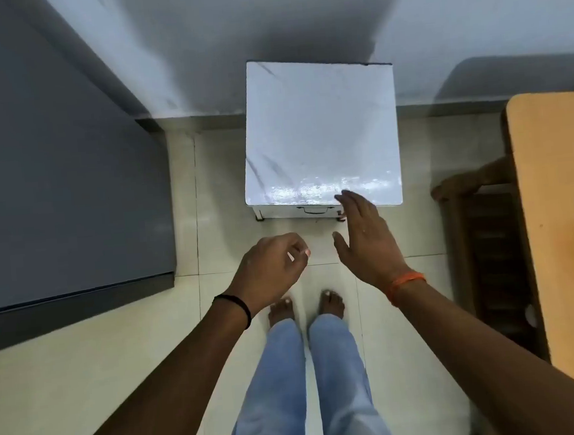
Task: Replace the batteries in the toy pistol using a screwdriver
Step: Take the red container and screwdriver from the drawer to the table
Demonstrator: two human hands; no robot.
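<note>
Only the approach appears under way: the right hand is held flat and empty, the left hand loosely curled on nothing, before the bare surface; no pistol or screwdriver is seen, so fetching them is judged next.

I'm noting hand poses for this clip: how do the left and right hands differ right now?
The left hand has loosely curled fingers; the right hand has straight fingers. The left hand hangs over the floor, the right hand reaches to the front edge of the white cabinet. The left wrist wears a black band, the right an orange one. Both hold nothing.
</note>
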